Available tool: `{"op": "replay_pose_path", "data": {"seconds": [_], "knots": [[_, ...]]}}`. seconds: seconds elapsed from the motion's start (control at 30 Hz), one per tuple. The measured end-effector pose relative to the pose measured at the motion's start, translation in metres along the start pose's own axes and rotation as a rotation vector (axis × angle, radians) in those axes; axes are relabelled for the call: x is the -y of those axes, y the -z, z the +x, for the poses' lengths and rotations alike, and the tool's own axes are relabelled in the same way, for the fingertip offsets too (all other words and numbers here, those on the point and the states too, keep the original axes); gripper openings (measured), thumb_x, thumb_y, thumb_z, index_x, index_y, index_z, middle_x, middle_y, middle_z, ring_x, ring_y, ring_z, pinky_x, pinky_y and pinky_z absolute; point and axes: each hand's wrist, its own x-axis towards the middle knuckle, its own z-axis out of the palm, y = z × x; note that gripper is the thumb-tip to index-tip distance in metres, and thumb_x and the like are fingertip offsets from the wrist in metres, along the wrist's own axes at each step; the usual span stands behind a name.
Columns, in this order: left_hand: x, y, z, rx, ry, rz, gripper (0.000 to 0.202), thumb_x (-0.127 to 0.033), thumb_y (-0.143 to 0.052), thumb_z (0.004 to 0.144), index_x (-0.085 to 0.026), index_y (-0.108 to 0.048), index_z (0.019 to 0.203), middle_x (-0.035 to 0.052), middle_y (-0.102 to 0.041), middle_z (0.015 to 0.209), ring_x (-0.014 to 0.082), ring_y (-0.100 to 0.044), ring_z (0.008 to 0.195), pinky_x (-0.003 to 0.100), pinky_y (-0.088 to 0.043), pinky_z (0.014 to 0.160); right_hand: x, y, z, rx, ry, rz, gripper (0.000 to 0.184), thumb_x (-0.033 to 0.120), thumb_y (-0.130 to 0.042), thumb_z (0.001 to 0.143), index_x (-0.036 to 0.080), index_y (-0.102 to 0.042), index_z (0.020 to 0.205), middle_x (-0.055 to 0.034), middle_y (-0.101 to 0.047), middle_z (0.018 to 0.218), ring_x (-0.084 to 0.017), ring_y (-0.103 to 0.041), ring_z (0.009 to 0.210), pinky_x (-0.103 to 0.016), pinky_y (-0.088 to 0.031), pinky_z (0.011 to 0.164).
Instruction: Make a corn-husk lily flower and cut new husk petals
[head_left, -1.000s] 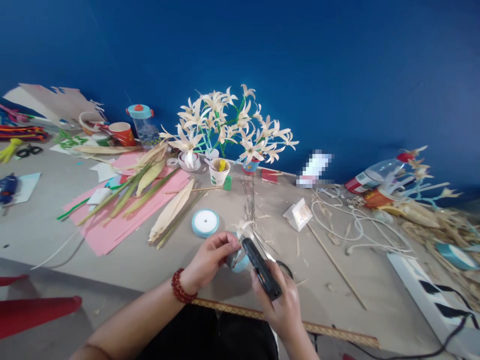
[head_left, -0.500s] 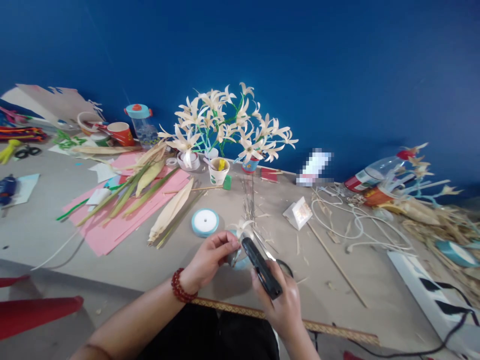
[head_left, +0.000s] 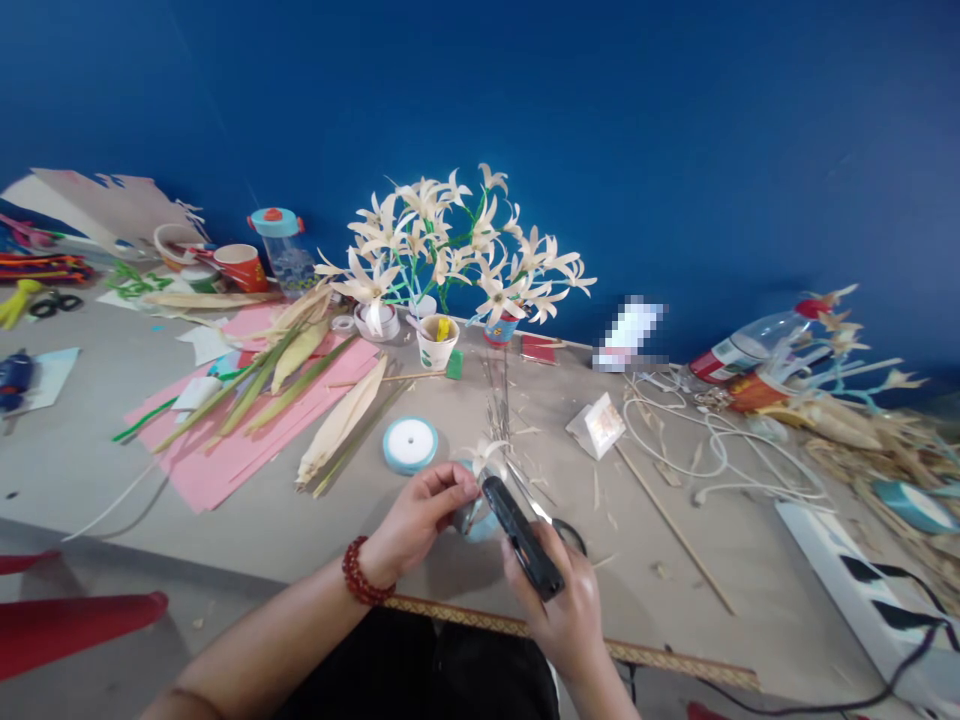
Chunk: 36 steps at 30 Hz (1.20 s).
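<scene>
black tool angled in at the pale flower; left hand the nearer

left hand (head_left: pixel 420 515): thumb and forefinger meet at the tips, no gap visible. they appear to pinch the lower part of a pale flower (head_left: pixel 491 457), whose petals spread just beyond the fingertips. exact grip point hidden.

right hand (head_left: pixel 562 590): fingers wrapped around a black handheld tool (head_left: pixel 523 532), closed on its body; some of them sit out of sight beneath it.

key relation: tool's long axis slants from the right palm away and to the left, its far end stopping just beside the left fingertips. flower lies directly past that end. left hand is nearer the flower; right hand sits back by most of the tool's length. contact between tool and petals: cannot tell. judgement: a slight shift of either hand would alter that gap.

surroundings: light-blue item (head_left: pixel 486 527) below the hands, blurred. scissors (head_left: pixel 534 495) on the bench (head_left: pixel 645 600), partly covered by the right hand. ribbon roll (head_left: pixel 420 450) beyond the left wrist, apart from the flower. thin wires (head_left: pixel 497 420) lie past it, roughly in line with the view.
</scene>
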Motion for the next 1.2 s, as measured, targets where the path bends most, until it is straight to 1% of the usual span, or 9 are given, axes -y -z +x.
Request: {"op": "replay_pose_path", "data": {"seconds": [0.3,0.47,0.53,0.6,0.7,0.8,1.03,1.13,1.2], "knots": [[0.000,0.000,0.000,0.004,0.007,0.007,0.028,-0.036,-0.079,0.075,-0.015,-0.060,0.073,-0.0023,-0.054,0.066,0.0081,-0.048,0.058,0.023,-0.039,0.060,0.000,-0.001,-0.001,-0.005,-0.018,0.007,0.009,0.029,-0.053,0.093,0.022,-0.054,0.089,-0.0013,-0.063,0.063,-0.020,-0.063,0.053,-0.028,-0.046,0.052],[0.000,0.000,0.000,-0.026,0.012,-0.012,0.029,-0.037,-0.081,0.073,-0.015,-0.061,0.075,-0.0020,-0.058,0.068,0.0076,-0.049,0.058,0.021,-0.039,0.057,0.001,0.000,-0.003,-0.026,-0.061,0.108,0.009,0.026,-0.056,0.091,0.020,-0.057,0.099,-0.0027,-0.067,0.070,-0.019,-0.065,0.059,-0.028,-0.049,0.058],[-0.002,-0.001,0.001,-0.038,0.006,-0.025,0.028,-0.036,-0.081,0.073,-0.015,-0.062,0.077,-0.0016,-0.059,0.070,0.0075,-0.050,0.058,0.021,-0.040,0.057,0.003,0.001,-0.003,-0.015,-0.122,0.207,0.009,0.025,-0.057,0.090,0.020,-0.059,0.099,-0.0032,-0.068,0.073,-0.019,-0.066,0.062,-0.028,-0.050,0.061],[-0.003,-0.001,0.001,-0.046,-0.007,-0.035,0.027,-0.035,-0.080,0.074,-0.015,-0.061,0.076,-0.0015,-0.058,0.071,0.0077,-0.051,0.059,0.021,-0.041,0.057,0.006,0.001,-0.004,0.012,-0.231,0.368,0.009,0.027,-0.056,0.092,0.020,-0.060,0.091,-0.0021,-0.066,0.068,-0.017,-0.063,0.057,-0.028,-0.050,0.058],[-0.004,-0.002,0.001,-0.067,-0.029,-0.044,0.027,-0.034,-0.080,0.074,-0.015,-0.061,0.076,-0.0017,-0.058,0.070,0.0075,-0.051,0.058,0.020,-0.043,0.056,0.009,-0.001,-0.004,0.045,-0.396,0.617,0.023,0.033,-0.053,0.094,0.019,-0.061,0.078,-0.0013,-0.062,0.060,-0.014,-0.057,0.047,-0.025,-0.048,0.049],[-0.005,-0.001,0.001,-0.113,-0.059,-0.045,0.027,-0.035,-0.079,0.074,-0.015,-0.061,0.076,-0.0022,-0.057,0.069,0.0067,-0.050,0.056,0.019,-0.041,0.054,0.013,-0.003,-0.005,0.010,-0.489,0.726,0.026,0.038,-0.057,0.092,0.017,-0.064,0.079,-0.0018,-0.062,0.058,-0.013,-0.055,0.046,-0.024,-0.046,0.045],[-0.002,0.004,0.002,-0.293,-0.365,-0.046,0.019,-0.032,-0.075,0.079,-0.018,-0.062,0.080,-0.0019,-0.060,0.077,0.0081,-0.053,0.064,0.020,-0.044,0.063,0.016,-0.002,0.000,-0.070,-0.651,0.846,0.032,0.046,-0.064,0.087,0.014,-0.067,0.091,-0.0011,-0.062,0.056,-0.012,-0.053,0.044,-0.023,-0.044,0.042],[0.000,0.006,-0.007,-0.229,-0.569,0.178,0.016,-0.033,-0.069,0.084,-0.018,-0.064,0.080,0.0022,-0.063,0.079,0.0130,-0.057,0.070,0.025,-0.047,0.066,0.010,-0.003,0.000,-0.046,-0.657,0.823,0.037,0.047,-0.063,0.087,0.012,-0.067,0.099,-0.0021,-0.063,0.058,-0.013,-0.055,0.044,-0.023,-0.046,0.042],[-0.002,0.003,-0.016,-0.072,-0.776,0.429,0.015,-0.032,-0.062,0.089,-0.018,-0.066,0.083,0.0060,-0.066,0.081,0.0171,-0.061,0.075,0.030,-0.050,0.070,0.006,-0.003,0.000,-0.052,-0.621,0.766,0.036,0.046,-0.062,0.088,0.012,-0.067,0.100,-0.0025,-0.064,0.059,-0.014,-0.056,0.045,-0.024,-0.047,0.043]]}}
